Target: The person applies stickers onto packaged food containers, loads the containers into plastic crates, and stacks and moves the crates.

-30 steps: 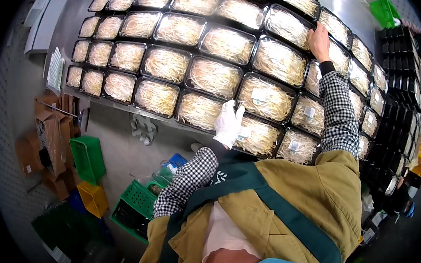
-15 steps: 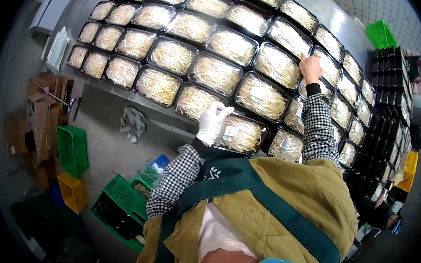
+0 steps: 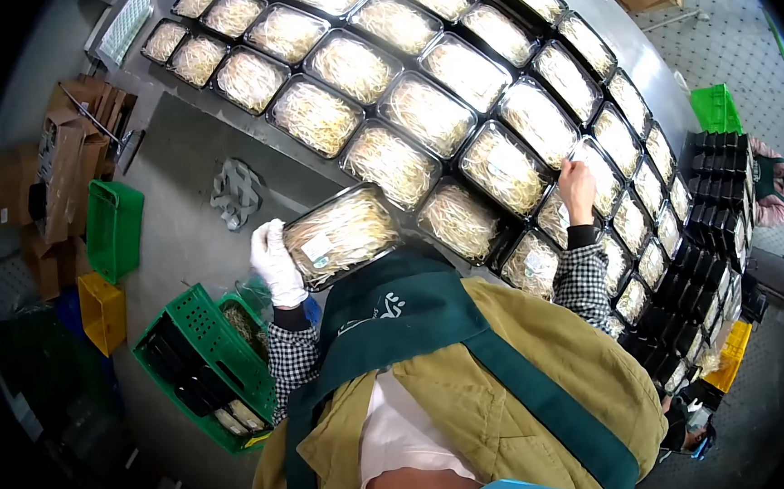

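Observation:
My left hand [image 3: 275,263], in a white glove, grips the left end of a black tray of bean sprouts [image 3: 350,229]. That tray is tilted, carries a white label, and is held off the table's near edge in front of my apron. Bare and reaching forward, my right hand [image 3: 576,191] has its fingers drawn together at the edge of another sprout tray [image 3: 598,176] in the rows. Whatever its fingertips hold, if anything, is hidden. A labelled tray [image 3: 532,265] lies nearer to me, below the right hand.
Rows of sprout trays cover the metal table [image 3: 314,173]. Stacked black trays [image 3: 713,213] stand at the right, near another person [image 3: 772,183]. On the floor at left are a green crate holding trays [image 3: 206,335], a green bin [image 3: 116,229], a yellow bin [image 3: 103,312] and cardboard [image 3: 64,167].
My left hand has moved left with a labelled sprout tray, lifting it from the front of the rows. My right hand remains over the trays, slightly shifted. The view has also shifted.

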